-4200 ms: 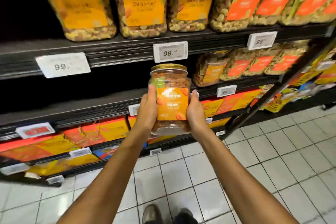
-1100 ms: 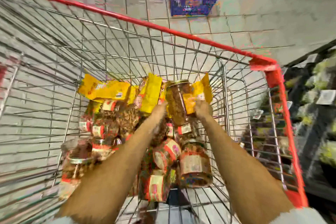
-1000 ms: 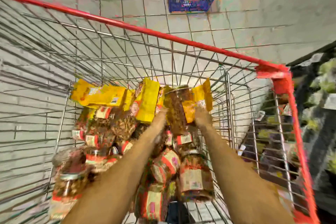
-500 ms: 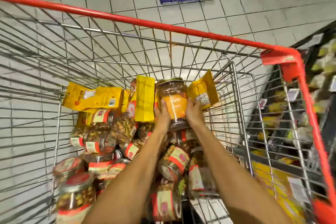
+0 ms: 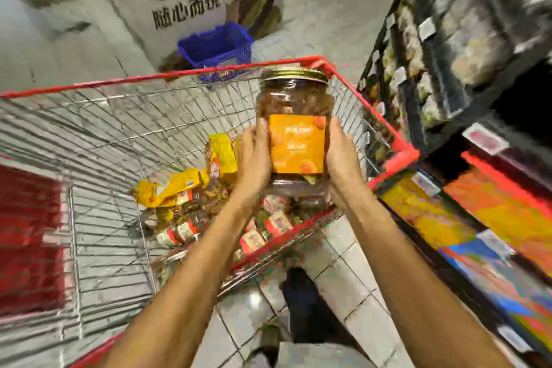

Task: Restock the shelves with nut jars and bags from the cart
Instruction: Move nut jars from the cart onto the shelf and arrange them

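Observation:
A clear nut jar (image 5: 295, 116) with a gold lid and an orange label is held upright above the cart. My left hand (image 5: 254, 158) grips its left side and my right hand (image 5: 340, 158) grips its right side. Below it stands the wire cart (image 5: 119, 116) with a red rim. In the cart's bottom lie yellow bags (image 5: 179, 185) and several red-labelled nut jars (image 5: 268, 227). The shelves (image 5: 454, 69) with bagged nuts rise at the right, blurred.
A blue basket (image 5: 215, 48) sits on the tiled floor beyond the cart, by a white wall with dark lettering. Low shelves with orange and yellow packs (image 5: 493, 218) run along the right. My shoe (image 5: 298, 287) is between cart and shelf.
Both hands have lifted the orange-labelled jar up out of the cart. The view has swung up and to the right, bringing the shelves and the wall into sight.

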